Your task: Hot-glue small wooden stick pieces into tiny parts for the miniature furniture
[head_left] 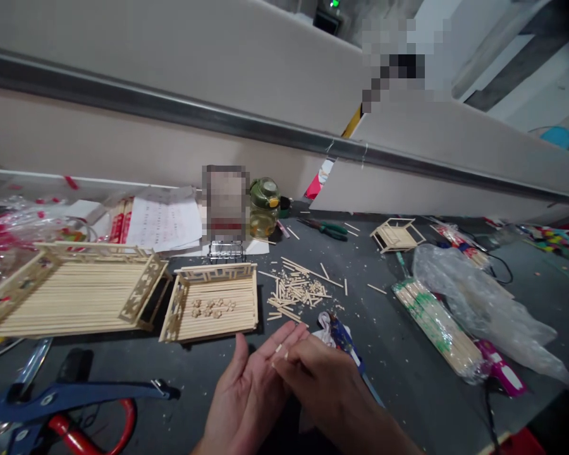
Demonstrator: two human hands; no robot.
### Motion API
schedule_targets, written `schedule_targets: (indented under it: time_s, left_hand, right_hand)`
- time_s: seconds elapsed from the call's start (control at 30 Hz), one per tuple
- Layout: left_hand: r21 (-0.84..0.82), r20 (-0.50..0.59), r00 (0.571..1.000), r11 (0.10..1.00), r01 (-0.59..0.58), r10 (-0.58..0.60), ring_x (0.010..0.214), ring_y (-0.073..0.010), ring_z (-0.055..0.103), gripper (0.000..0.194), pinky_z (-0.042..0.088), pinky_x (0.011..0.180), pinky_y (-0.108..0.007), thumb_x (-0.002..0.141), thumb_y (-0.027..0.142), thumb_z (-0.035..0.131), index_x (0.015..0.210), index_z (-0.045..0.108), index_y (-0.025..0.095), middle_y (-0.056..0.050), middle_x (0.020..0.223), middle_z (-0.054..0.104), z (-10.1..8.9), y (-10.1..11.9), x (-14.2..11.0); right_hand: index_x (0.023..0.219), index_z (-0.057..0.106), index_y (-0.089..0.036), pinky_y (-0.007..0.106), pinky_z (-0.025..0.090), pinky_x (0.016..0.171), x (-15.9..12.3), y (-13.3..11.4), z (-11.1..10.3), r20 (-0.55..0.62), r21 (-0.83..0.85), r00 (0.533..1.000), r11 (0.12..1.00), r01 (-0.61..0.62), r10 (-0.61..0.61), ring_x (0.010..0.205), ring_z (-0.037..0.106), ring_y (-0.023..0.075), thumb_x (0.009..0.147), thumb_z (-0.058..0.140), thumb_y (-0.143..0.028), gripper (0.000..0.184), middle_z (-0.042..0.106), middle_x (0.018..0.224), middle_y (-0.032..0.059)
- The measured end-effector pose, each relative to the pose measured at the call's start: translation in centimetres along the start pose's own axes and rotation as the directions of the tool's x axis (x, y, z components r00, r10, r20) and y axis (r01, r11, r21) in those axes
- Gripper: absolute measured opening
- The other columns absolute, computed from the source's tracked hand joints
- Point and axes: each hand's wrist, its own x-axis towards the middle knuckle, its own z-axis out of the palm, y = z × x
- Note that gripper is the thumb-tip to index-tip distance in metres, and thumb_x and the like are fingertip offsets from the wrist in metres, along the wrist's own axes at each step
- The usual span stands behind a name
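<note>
Wooden bit (279, 348): small and pale, on the fingers of the left hand, nearer the wearer than the slatted tray and to its right.
Left hand (239, 395): palm up, fingers extended and thumb spread, cradling the bit without closing round it.
Right hand (325, 370): over the left fingers, its own fingertips drawn together beside the bit; whether they pinch anything cannot be told.
Blue-handled tool (95, 392): nearer than the slatted tray, to its left, untouched.
Slatted tray (203, 330): floor, side walls and patterned back rail all in place; its main build looks complete.
Flower-like pieces (213, 309): a small group on the tray's floor, apparently shaped already; they look loose, though fixing cannot be confirmed.
Larger slatted piece (76, 297): left of the tray, with openwork ends and rail standing, seemingly well advanced.
Loose sticks (296, 287): just right of the tray, long and short lengths mixed with tiny cut bits, none joined; how many are still needed cannot be told.
Wrapped stick bundle (436, 325): well right of the tray, mostly full.
Green-handled pliers (332, 229): beyond the tray, to its right, lying idle.
Small stick chair (398, 235): farther right beyond the tray, upright, its frame assembled.
</note>
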Motion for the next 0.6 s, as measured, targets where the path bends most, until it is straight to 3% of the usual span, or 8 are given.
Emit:
schedule_targets:
  time_s: [0.13,0.23,0.37,0.43,0.5,0.6]
  left_hand:
    - [0.013,0.014,1.000,1.000,0.009,-0.009,0.138,-0.0245,0.035,0.074,0.025,0.114,-0.032,0.092,0.060,0.025,0.139,0.045,0.007,-0.017,0.148,0.040,0.2,-0.4,0.0]
    - [0.035,-0.019,1.000,0.999,0.017,-0.016,0.137,-0.0238,0.037,0.067,0.028,0.112,-0.031,0.092,0.058,0.036,0.137,0.050,0.010,-0.015,0.146,0.044,-0.1,-0.6,0.1]
    - [0.077,-0.201,0.980,0.997,0.022,-0.006,0.130,-0.0223,0.047,0.044,0.034,0.109,-0.028,0.090,0.035,0.056,0.128,0.059,0.013,-0.014,0.138,0.054,-0.4,-0.9,0.3]
    - [0.140,-0.374,0.927,0.990,0.018,0.036,0.123,-0.0223,0.055,0.036,0.040,0.105,-0.029,0.086,0.019,0.061,0.121,0.063,0.014,-0.014,0.131,0.060,-0.2,-1.0,0.5]
    - [0.224,-0.525,0.847,0.974,0.041,0.085,0.111,-0.0222,0.063,0.035,0.049,0.095,-0.029,0.082,0.012,0.066,0.116,0.065,0.013,-0.015,0.122,0.066,-0.1,-1.1,0.7]
    - [0.325,-0.611,0.780,0.941,0.093,0.134,0.085,-0.0192,0.069,0.037,0.055,0.073,-0.025,0.074,0.017,0.076,0.109,0.067,0.011,-0.014,0.102,0.073,-0.1,-1.2,0.9]
  right_hand:
    - [0.081,0.052,-0.023,0.028,0.046,0.063,0.0,0.4,-0.2,0.089,-0.100,0.994,0.993,0.064,-0.055,0.075,0.057,0.0168,0.093,0.044,-0.015,0.016,0.062,0.084,0.0022]
    - [0.078,0.051,-0.022,0.031,0.045,0.062,-0.1,0.3,0.0,0.053,-0.165,0.996,0.982,0.086,-0.078,0.071,0.056,0.0183,0.090,0.046,-0.015,0.015,0.061,0.080,0.0039]
    - [0.080,0.054,-0.022,0.029,0.044,0.063,0.0,0.6,-0.9,-0.025,-0.146,0.997,0.987,0.068,-0.072,0.070,0.055,0.0174,0.090,0.046,-0.018,0.013,0.060,0.077,0.0041]
    - [0.078,0.054,-0.022,0.026,0.041,0.060,0.4,1.6,-2.7,-0.079,-0.102,0.997,0.995,0.017,-0.025,0.068,0.053,0.0155,0.089,0.048,-0.020,0.013,0.058,0.075,0.0028]
    - [0.075,0.054,-0.022,0.025,0.040,0.062,1.1,3.4,-5.0,-0.134,-0.063,0.989,0.996,-0.063,0.054,0.070,0.053,0.0143,0.086,0.052,-0.018,0.011,0.057,0.075,0.0018]
    - [0.077,0.056,-0.020,0.024,0.039,0.062,2.7,7.4,-8.0,-0.180,0.003,0.970,0.986,-0.166,0.163,0.069,0.052,0.0126,0.084,0.053,-0.016,0.009,0.055,0.077,0.0002]
